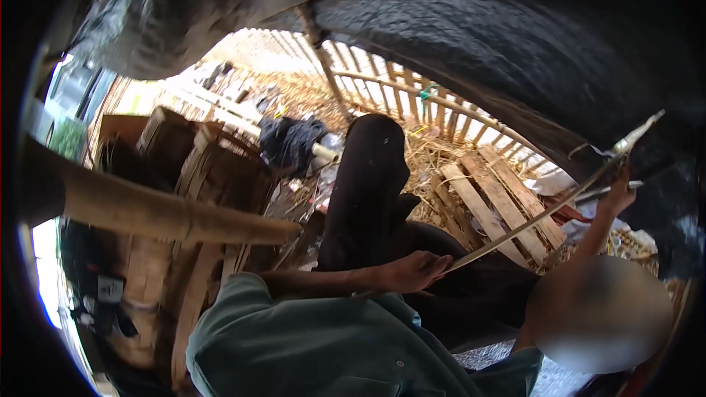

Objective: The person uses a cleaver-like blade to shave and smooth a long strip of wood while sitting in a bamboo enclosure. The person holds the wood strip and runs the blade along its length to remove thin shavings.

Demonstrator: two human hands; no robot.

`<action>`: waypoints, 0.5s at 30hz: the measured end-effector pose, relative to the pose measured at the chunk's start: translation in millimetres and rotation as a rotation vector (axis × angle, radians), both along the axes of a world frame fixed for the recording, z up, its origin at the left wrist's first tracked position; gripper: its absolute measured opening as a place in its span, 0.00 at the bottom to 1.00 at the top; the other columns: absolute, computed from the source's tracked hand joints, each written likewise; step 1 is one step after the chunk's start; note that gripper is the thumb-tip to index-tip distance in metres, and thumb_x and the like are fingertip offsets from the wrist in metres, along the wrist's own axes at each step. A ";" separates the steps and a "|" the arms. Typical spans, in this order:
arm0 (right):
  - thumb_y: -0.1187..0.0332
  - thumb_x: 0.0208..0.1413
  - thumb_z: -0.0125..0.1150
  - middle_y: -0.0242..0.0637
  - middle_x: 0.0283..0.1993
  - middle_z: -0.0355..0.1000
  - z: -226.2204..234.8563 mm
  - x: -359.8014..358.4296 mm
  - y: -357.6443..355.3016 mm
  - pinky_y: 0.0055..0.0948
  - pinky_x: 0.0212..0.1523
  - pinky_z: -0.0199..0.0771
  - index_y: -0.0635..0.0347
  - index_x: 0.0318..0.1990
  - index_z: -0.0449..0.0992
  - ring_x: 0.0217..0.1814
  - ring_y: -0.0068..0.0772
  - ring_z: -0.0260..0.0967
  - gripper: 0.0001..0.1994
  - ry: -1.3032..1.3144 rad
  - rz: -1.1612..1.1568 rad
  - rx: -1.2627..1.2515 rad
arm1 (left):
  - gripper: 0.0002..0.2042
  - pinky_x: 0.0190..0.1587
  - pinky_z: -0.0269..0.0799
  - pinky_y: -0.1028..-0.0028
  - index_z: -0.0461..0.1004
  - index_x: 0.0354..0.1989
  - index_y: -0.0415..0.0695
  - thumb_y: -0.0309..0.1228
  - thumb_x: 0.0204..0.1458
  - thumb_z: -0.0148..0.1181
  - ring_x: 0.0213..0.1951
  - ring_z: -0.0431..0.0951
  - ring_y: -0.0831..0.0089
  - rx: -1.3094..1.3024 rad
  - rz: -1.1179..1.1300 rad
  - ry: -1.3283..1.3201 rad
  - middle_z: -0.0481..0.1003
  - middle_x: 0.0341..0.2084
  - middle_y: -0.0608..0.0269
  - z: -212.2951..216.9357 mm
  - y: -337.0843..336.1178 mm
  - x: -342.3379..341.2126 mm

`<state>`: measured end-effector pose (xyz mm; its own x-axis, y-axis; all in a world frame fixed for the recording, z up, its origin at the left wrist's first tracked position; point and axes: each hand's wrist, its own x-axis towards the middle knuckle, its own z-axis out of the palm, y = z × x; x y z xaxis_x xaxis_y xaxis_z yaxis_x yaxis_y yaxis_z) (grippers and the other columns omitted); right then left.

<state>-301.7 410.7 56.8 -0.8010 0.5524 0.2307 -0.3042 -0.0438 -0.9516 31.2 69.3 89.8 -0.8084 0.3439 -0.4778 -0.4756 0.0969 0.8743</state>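
Note:
A long, thin bamboo strip [507, 237] runs slantwise from near my lap up to the right. My left hand [415, 271] is closed around its lower part, above my dark-trousered thigh. Near the upper end, my right hand [621, 190] is closed with its fingers against the strip. A thin, pale blade-like thing [590, 195] juts out beside that hand, and I cannot make out its exact kind. Beyond the right hand the strip's end looks wider and frayed [641, 132]. A blurred patch hides part of my right arm.
A thick bamboo pole [176, 213] crosses at the left, above stacked wooden planks [151, 265]. Pale slats [489, 206] lie ahead on littered ground. A bamboo fence [441, 103] stands behind. Dark sheeting [471, 29] hangs overhead, and a bundled dark cloth [290, 143] lies ahead.

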 end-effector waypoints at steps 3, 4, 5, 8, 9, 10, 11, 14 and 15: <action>0.66 0.52 0.58 0.27 0.17 0.64 -3.8 -5.3 -8.5 0.21 0.17 0.59 0.61 0.26 0.74 0.16 0.18 0.58 0.09 0.006 0.057 0.015 | 0.26 0.22 0.56 0.77 0.62 0.18 0.42 0.49 0.60 0.32 0.19 0.57 0.83 0.093 0.154 -0.086 0.57 0.13 0.73 -17.5 -9.1 40.7; 0.66 0.52 0.58 0.27 0.17 0.64 -0.4 -6.5 3.9 0.21 0.17 0.59 0.62 0.26 0.75 0.15 0.18 0.58 0.09 0.017 0.025 0.060 | 0.26 0.22 0.57 0.77 0.64 0.20 0.41 0.48 0.60 0.32 0.19 0.58 0.84 -0.019 0.117 -0.076 0.57 0.14 0.73 -12.6 -14.0 50.1; 0.66 0.52 0.58 0.28 0.17 0.64 -1.0 -11.4 16.7 0.21 0.18 0.59 0.62 0.26 0.75 0.15 0.18 0.57 0.09 0.027 -0.015 0.107 | 0.26 0.23 0.58 0.76 0.66 0.21 0.40 0.48 0.61 0.33 0.20 0.59 0.84 -0.129 0.069 -0.068 0.58 0.14 0.73 -10.0 -19.1 62.8; 0.70 0.50 0.60 0.28 0.17 0.64 1.5 -16.4 44.9 0.21 0.16 0.59 0.63 0.25 0.75 0.15 0.19 0.57 0.07 0.015 -0.077 0.070 | 0.24 0.33 0.67 0.75 0.72 0.34 0.37 0.47 0.60 0.37 0.26 0.66 0.81 -0.166 0.060 -0.149 0.69 0.19 0.65 -8.5 -38.4 88.5; 0.70 0.49 0.60 0.31 0.22 0.69 -11.1 -23.3 66.2 0.21 0.15 0.60 0.65 0.31 0.75 0.17 0.19 0.60 0.07 0.004 -0.097 0.160 | 0.23 0.31 0.65 0.74 0.73 0.35 0.37 0.47 0.59 0.38 0.27 0.66 0.81 -0.135 0.128 -0.120 0.69 0.19 0.65 -3.6 -39.7 97.8; 0.69 0.48 0.63 0.30 0.20 0.68 -19.9 -31.7 79.3 0.21 0.15 0.58 0.63 0.27 0.75 0.16 0.18 0.60 0.07 0.058 -0.065 0.176 | 0.23 0.29 0.63 0.74 0.73 0.34 0.37 0.46 0.59 0.39 0.25 0.64 0.82 -0.200 0.129 -0.148 0.68 0.17 0.67 -4.9 -44.9 106.7; 0.67 0.46 0.65 0.28 0.19 0.67 -16.9 -24.5 53.1 0.23 0.15 0.58 0.63 0.24 0.75 0.16 0.18 0.59 0.09 0.084 -0.106 0.258 | 0.23 0.26 0.61 0.73 0.73 0.33 0.37 0.46 0.59 0.39 0.24 0.63 0.82 -0.275 0.143 -0.179 0.66 0.16 0.68 -7.6 -48.6 119.3; 0.59 0.48 0.57 0.47 0.22 0.72 19.0 2.5 -33.4 0.39 0.26 0.68 0.63 0.26 0.73 0.24 0.43 0.72 0.14 0.304 -0.294 0.866 | 0.21 0.23 0.57 0.73 0.72 0.28 0.37 0.44 0.59 0.41 0.21 0.60 0.83 -0.476 0.170 -0.208 0.63 0.13 0.70 -5.1 -60.9 156.5; 0.59 0.47 0.57 0.54 0.25 0.71 30.7 13.0 -39.7 0.44 0.31 0.68 0.63 0.27 0.73 0.33 0.55 0.70 0.14 0.138 -0.353 0.903 | 0.22 0.22 0.57 0.73 0.72 0.25 0.38 0.44 0.58 0.41 0.20 0.60 0.83 -0.450 0.107 -0.216 0.62 0.12 0.71 -15.3 -71.5 158.5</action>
